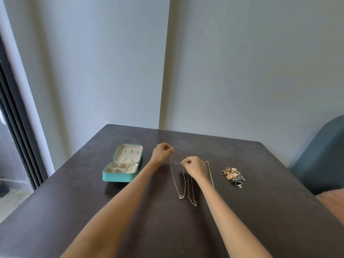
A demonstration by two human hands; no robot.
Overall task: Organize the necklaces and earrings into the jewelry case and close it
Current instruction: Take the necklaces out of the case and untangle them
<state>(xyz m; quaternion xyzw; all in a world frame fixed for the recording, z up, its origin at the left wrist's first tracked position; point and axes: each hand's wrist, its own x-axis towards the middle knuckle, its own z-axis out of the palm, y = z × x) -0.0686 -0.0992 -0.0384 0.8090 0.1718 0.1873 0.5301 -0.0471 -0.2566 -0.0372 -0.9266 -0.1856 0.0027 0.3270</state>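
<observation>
A teal jewelry case (119, 177) lies open on the left of the dark table (74, 211), its cream compartments empty and its lid flat behind. My left hand (161, 152) and my right hand (194, 165) each pinch the top of a thin silver necklace (175, 181), whose pendant rests on the table. A second thin necklace (191, 194) lies just right of it, partly under my right wrist. A gold chain (210, 172) lies further right. A heap of earrings and rings (233, 176) sits to the right.
A blue-grey chair (320, 157) stands at the table's right side. A wall runs behind the table's far edge, and a dark window frame (16, 131) is at the left.
</observation>
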